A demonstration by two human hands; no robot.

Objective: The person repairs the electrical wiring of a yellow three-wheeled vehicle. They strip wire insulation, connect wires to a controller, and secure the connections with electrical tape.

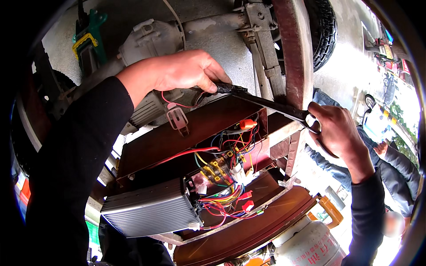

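Observation:
My left hand [191, 73] reaches across the upper middle, thumb and fingers pinched on a black-wrapped cable end [224, 88]. A taut black strip of tape [275, 105] runs from there to my right hand [339, 131]. My right fingers are closed around what looks like a roll of black tape [313, 123], partly hidden by them. Below the strip lies an open brown metal box [177, 139] with coloured wires [233, 195] and a terminal block [217, 170]. A silver finned controller box [151, 210] sits at its near side, and a pinkish plug connector [177, 119] rests by its far edge.
A dark red frame beam [295, 53] rises at the right, beside a tyre [324, 35]. Behind lies an axle housing [148, 42]. A green and yellow tool [88, 42] stands far left. A white gas cylinder [310, 246] is at the near right. Another person [390, 164] is at the right.

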